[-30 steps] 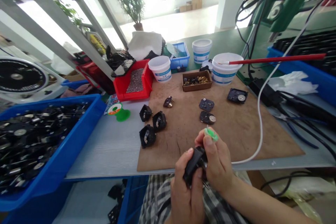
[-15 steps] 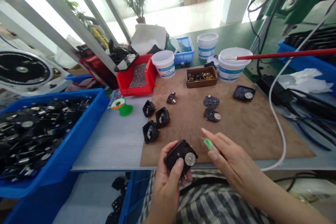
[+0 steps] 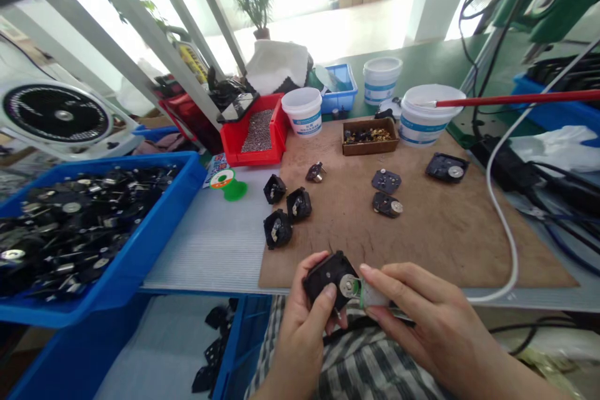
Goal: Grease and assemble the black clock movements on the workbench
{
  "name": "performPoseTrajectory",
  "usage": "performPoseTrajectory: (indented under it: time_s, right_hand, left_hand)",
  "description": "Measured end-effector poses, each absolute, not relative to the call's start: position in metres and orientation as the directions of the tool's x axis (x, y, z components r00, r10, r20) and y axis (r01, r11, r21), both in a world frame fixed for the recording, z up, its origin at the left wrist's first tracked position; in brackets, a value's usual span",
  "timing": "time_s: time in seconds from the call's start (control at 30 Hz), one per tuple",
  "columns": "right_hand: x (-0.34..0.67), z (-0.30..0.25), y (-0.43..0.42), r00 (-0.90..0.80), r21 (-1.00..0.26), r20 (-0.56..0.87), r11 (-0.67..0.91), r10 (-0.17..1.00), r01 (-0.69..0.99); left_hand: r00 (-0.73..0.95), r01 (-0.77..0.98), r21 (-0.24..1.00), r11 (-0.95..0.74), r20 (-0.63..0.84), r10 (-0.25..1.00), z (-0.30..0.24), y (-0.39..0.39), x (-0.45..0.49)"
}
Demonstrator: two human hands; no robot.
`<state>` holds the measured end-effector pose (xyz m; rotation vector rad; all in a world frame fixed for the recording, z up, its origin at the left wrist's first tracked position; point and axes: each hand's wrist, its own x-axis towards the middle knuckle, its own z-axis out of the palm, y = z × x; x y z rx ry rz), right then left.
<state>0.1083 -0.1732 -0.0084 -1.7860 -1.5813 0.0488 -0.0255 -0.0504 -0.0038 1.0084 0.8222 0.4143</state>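
Observation:
My left hand (image 3: 307, 325) grips a black square part (image 3: 328, 275) with a round metal disc on its face, held just below the near edge of the brown board (image 3: 450, 244). My right hand (image 3: 417, 312) pinches a small tool with a green tip and white body (image 3: 368, 290), and the tip touches the disc. A white cable (image 3: 504, 225) runs from this hand up to the right. Three black housings (image 3: 287, 209) sit on the board's left part. Flat black parts with discs (image 3: 387, 203) lie further right.
A blue bin (image 3: 154, 231) full of black parts stands at the left. A red tray (image 3: 276, 137), white tubs (image 3: 302, 109), a brown box of brass bits (image 3: 368, 137) and a red-handled brush (image 3: 510, 100) line the back. Cables lie at the right. A green solder spool (image 3: 227, 182) stands beside the board.
My left hand turned the black part so its disc faces up. My right hand brought the green-tipped tool down and left onto the disc. The view shifted slightly.

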Motion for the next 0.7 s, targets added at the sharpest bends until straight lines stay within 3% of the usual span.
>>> performPoseTrajectory:
  time_s: [0.23,0.43,0.7]
  right_hand:
    - [0.108,-0.011,-0.173,0.235,-0.531,0.410,0.021,0.881,0.847]
    - [0.109,-0.011,-0.176,0.212,-0.508,0.426,0.038,0.879,0.861]
    - [0.110,-0.013,-0.178,0.177,-0.457,0.495,0.082,0.851,0.885]
  left_hand:
    - [0.642,0.074,0.873,0.482,-0.411,0.647,-0.006,-0.052,-0.030]
    - [0.729,-0.052,0.890,0.453,-0.276,0.626,-0.003,-0.055,-0.032]
    - [0.752,-0.073,0.897,0.437,-0.238,0.614,-0.010,-0.058,-0.037]
